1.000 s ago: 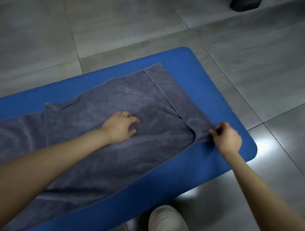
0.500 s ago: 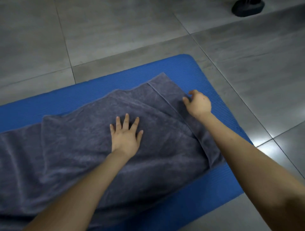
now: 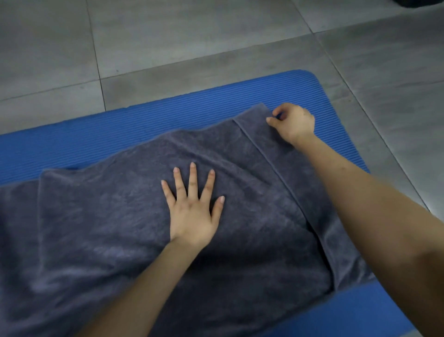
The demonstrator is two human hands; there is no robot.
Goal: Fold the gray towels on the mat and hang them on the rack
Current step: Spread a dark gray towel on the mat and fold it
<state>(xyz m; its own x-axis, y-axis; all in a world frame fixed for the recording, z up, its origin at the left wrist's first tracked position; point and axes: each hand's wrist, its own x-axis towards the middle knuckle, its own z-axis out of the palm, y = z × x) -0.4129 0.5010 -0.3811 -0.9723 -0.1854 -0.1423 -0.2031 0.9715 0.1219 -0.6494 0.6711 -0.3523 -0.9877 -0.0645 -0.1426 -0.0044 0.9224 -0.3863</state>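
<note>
So, early on: towel (image 3: 108,228) lies on the mat (image 3: 168,120) w/ one fold laid over, edges not yet lined up. More folds and hanging are left; rack's not in view. Left hand (image 3: 192,211) is spread flat, pressing the middle. Right hand (image 3: 294,125) pinches the far right corner. Towel's dark gray, plush, slightly rumpled.

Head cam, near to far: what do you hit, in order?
Left hand flat on the towel → right hand at the towel's far corner → far strip of the mat → floor → dark object at the top edge.
</note>
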